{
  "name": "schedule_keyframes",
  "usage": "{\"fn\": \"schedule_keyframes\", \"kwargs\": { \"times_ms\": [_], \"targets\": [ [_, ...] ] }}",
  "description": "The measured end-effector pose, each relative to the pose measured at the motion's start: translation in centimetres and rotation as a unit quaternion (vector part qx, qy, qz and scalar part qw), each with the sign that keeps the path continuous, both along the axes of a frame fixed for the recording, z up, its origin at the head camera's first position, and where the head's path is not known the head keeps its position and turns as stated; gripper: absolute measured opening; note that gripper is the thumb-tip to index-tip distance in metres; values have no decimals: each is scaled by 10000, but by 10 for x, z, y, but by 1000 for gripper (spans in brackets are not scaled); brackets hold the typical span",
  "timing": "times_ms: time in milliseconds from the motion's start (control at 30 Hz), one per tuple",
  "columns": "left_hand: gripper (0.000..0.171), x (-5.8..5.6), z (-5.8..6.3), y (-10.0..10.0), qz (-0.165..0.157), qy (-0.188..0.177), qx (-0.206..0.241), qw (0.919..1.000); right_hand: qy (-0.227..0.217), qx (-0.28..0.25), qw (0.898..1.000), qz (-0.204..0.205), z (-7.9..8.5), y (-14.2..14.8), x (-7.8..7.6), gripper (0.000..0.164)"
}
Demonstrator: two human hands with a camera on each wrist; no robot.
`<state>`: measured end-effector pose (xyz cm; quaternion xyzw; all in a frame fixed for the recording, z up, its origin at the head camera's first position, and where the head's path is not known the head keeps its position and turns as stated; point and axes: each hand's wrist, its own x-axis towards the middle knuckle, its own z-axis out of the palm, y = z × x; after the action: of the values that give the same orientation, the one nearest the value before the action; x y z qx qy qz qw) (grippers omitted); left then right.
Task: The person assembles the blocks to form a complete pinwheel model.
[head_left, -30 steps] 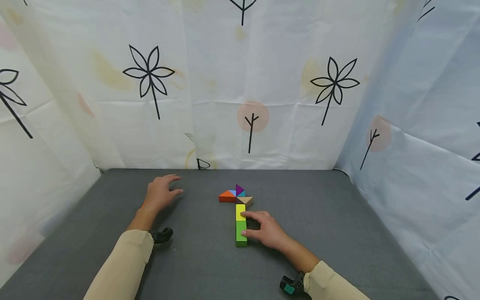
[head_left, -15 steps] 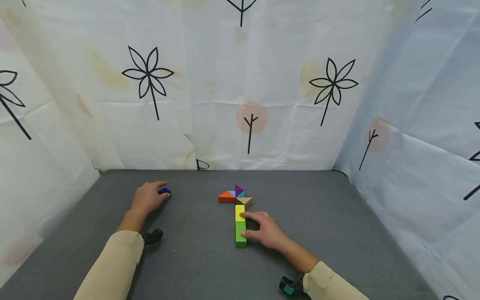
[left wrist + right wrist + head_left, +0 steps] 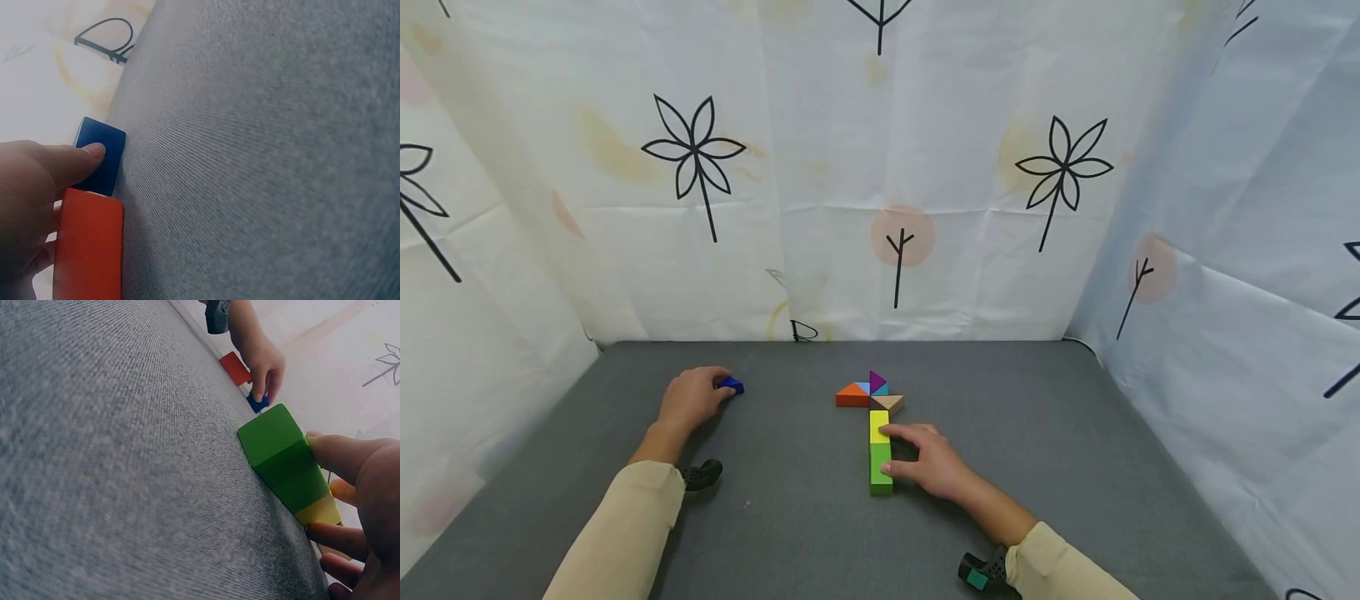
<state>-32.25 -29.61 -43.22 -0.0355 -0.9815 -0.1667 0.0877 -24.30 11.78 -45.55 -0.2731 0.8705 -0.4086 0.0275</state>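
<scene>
My left hand (image 3: 688,406) pinches a small blue block (image 3: 732,385) on the far left part of the table. In the left wrist view the thumb lies on the face of that blue block (image 3: 111,165), and a red-orange block (image 3: 90,247) sits close beside it, under the hand. My right hand (image 3: 936,461) rests beside a green block (image 3: 881,468) and a yellow block (image 3: 879,427) lined up end to end. Its thumb touches the green one and a finger touches the yellow. The right wrist view shows the green block (image 3: 284,459) near the thumb.
Beyond the yellow block, touching pieces form a cluster: an orange triangle (image 3: 853,395), a purple triangle (image 3: 877,382), a light wood triangle (image 3: 891,402) and smaller blue and dark ones. A patterned cloth wall (image 3: 835,167) encloses the grey table (image 3: 1015,417).
My left hand has moved left and slightly toward me to the blue block, and its fingers have closed on it. The right hand and the built blocks have stayed in place.
</scene>
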Motion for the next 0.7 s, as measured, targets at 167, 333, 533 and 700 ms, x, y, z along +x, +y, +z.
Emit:
{"fn": "schedule_keyframes", "kwargs": {
  "times_ms": [167,333,533,700],
  "targets": [
    [31,0,2,3,-124,105,115,9998,-6,-12,10000,16,0,0,0,54],
    [32,1,10,9,-217,97,361,9991,-43,11,10000,28,0,0,0,54],
    [34,1,21,25,-383,174,597,9973,-94,34,10000,-6,0,0,0,54],
    [32,2,28,42,-532,361,681,9956,-89,8,10000,-44,0,0,0,54]
  ]
}}
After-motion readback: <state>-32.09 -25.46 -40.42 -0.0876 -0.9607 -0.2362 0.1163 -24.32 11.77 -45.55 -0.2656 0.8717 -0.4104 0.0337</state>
